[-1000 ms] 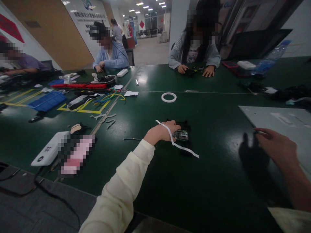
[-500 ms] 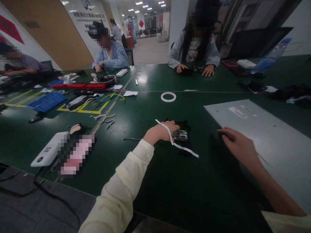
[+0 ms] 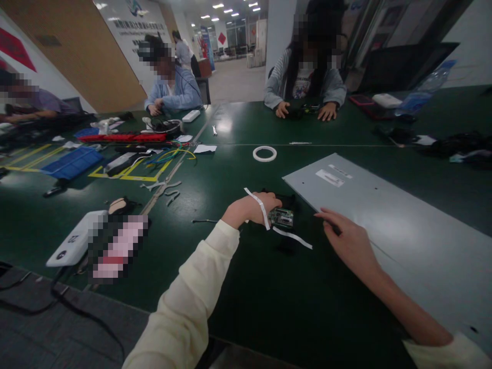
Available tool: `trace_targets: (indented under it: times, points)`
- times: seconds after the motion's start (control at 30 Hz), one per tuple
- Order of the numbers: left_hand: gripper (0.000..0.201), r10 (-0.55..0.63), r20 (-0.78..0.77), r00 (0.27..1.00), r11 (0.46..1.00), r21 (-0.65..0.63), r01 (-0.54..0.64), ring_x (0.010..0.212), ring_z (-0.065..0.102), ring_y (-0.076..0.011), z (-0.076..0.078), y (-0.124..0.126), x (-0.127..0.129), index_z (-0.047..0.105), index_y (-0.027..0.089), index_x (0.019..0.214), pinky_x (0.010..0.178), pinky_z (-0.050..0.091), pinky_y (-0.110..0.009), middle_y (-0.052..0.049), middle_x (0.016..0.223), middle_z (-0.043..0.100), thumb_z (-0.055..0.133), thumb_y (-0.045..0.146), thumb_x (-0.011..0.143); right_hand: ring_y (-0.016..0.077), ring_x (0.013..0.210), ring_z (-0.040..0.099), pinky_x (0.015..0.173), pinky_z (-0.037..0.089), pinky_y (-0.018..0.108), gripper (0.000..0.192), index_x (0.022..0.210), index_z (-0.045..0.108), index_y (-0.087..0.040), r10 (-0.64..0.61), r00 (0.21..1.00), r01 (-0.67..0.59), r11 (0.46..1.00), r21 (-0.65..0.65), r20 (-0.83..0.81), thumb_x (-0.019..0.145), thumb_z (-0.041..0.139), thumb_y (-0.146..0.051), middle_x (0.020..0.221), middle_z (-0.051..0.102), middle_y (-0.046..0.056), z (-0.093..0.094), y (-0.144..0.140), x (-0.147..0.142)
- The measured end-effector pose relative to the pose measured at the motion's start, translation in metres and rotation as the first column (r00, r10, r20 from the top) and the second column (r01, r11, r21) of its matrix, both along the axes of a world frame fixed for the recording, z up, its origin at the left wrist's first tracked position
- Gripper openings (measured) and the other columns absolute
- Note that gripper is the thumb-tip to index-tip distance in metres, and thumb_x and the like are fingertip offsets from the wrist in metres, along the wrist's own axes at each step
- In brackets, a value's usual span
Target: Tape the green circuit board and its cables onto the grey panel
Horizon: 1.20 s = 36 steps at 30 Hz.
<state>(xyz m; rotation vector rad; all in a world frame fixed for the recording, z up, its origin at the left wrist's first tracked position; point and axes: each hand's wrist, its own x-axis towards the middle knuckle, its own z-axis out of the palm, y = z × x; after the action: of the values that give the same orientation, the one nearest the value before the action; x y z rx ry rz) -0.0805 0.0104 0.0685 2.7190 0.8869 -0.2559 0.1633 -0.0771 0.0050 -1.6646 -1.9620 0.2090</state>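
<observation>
Here we have a small green circuit board [image 3: 283, 218] lying on a dark mat on the green table [image 3: 269, 292], right under the fingertips of our left hand [image 3: 251, 209]. That hand rests knuckles up with its fingers curled down onto the board's near edge; we cannot tell whether they grip it or only press on it. A white strip [image 3: 269, 223] drapes over the back of the left hand and trails off toward our right hand [image 3: 348, 241]. The right hand lies flat and loose, fingers stretched, its tips touching the near corner of a big grey panel [image 3: 384, 215] that spreads away to the right of it; it grasps nothing. Just beyond both hands a white ring of tape [image 3: 265, 153] lies on the table. Well off to the left of the left hand sit a white box [image 3: 73, 246], some yellow and green wires [image 3: 172, 154], a blue tray [image 3: 71, 161] and a red bar [image 3: 123, 137]. Far across the table two people sit with their hands on small parts, and a third sits at the far left.
</observation>
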Motion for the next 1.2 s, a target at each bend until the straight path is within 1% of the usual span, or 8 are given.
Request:
trace_targets:
  times: [0.13,0.4,0.57,0.77,0.9,1.03,1.13,1.2]
  points:
    - [0.052,-0.022,0.035,0.999,0.999,0.048,0.020,0.095,0.056,-0.0208,0.005,0.001,-0.003,0.049,0.019,0.114,0.080,0.045,-0.030,-0.007,0.110,0.053,0.068,0.034,0.068,0.0243,0.096,0.062,0.079,0.053,0.043,0.034,0.101,0.066,-0.019,0.017,0.999,-0.017,1.000,0.016,-0.026,0.084,0.037,-0.027,0.116,0.061,0.005,0.002,-0.004,-0.004]
    - [0.044,-0.018,0.063,0.998,1.000,0.011,0.017,0.092,0.056,-0.0188,0.008,-0.001,-0.001,0.046,0.019,0.106,0.076,0.045,-0.028,-0.006,0.107,0.054,0.067,0.029,0.069,0.0219,0.095,0.063,0.079,0.054,0.039,0.032,0.099,0.066,-0.020,0.063,0.997,-0.062,0.998,0.032,-0.049,0.084,0.038,-0.023,0.113,0.062,0.004,0.000,-0.009,-0.011]
    - [0.045,0.011,0.036,0.999,1.000,-0.009,-0.011,0.093,0.056,-0.0189,0.012,-0.002,0.002,0.041,0.019,0.105,0.076,0.044,-0.028,-0.006,0.106,0.054,0.067,0.028,0.069,0.0207,0.092,0.063,0.079,0.054,0.037,0.031,0.098,0.065,-0.019,0.067,0.996,-0.066,0.997,0.034,-0.058,0.084,0.038,-0.022,0.114,0.062,0.004,-0.001,-0.007,-0.010]
    - [0.037,-0.022,0.046,0.999,0.998,0.056,0.019,0.090,0.056,-0.0204,0.016,-0.005,0.002,0.042,0.019,0.098,0.073,0.043,-0.029,-0.007,0.104,0.056,0.065,0.026,0.070,0.0203,0.092,0.063,0.081,0.053,0.037,0.030,0.098,0.066,-0.018,0.070,0.996,-0.068,0.997,0.036,-0.046,0.084,0.039,-0.022,0.109,0.064,0.004,-0.003,-0.006,-0.010]
    - [0.033,-0.029,0.041,0.999,0.999,0.042,0.027,0.093,0.055,-0.0202,0.013,-0.004,0.003,0.043,0.018,0.096,0.074,0.043,-0.029,-0.007,0.105,0.056,0.065,0.025,0.071,0.0203,0.092,0.063,0.082,0.052,0.038,0.031,0.100,0.065,-0.020,0.074,0.997,-0.073,0.996,0.050,-0.037,0.085,0.039,-0.022,0.106,0.065,0.003,-0.003,-0.006,-0.010]
    - [0.039,0.002,0.043,0.999,1.000,-0.019,-0.001,0.093,0.055,-0.0192,0.005,-0.004,0.004,0.043,0.019,0.099,0.073,0.044,-0.027,-0.006,0.104,0.055,0.067,0.025,0.069,0.0202,0.087,0.063,0.077,0.052,0.037,0.031,0.099,0.066,-0.020,0.079,0.997,-0.079,0.995,0.054,-0.014,0.084,0.038,-0.023,0.100,0.067,0.004,0.000,-0.007,-0.011]
    - [0.044,0.031,0.057,0.998,1.000,-0.009,-0.030,0.092,0.055,-0.0192,-0.001,-0.006,0.005,0.042,0.019,0.104,0.076,0.044,-0.028,-0.006,0.106,0.054,0.067,0.032,0.070,0.0203,0.086,0.063,0.077,0.052,0.037,0.031,0.098,0.066,-0.020,0.080,0.997,-0.080,0.995,0.063,0.003,0.084,0.038,-0.022,0.098,0.067,0.004,0.001,-0.007,-0.012]
    - [0.052,0.054,0.067,0.996,0.998,0.016,-0.055,0.094,0.055,-0.0208,-0.006,-0.009,0.006,0.042,0.020,0.108,0.079,0.043,-0.031,-0.007,0.109,0.053,0.069,0.039,0.068,0.0202,0.086,0.063,0.077,0.052,0.037,0.031,0.098,0.066,-0.020,0.080,0.997,-0.080,0.995,0.061,0.012,0.084,0.038,-0.022,0.098,0.067,0.003,0.001,-0.007,-0.012]
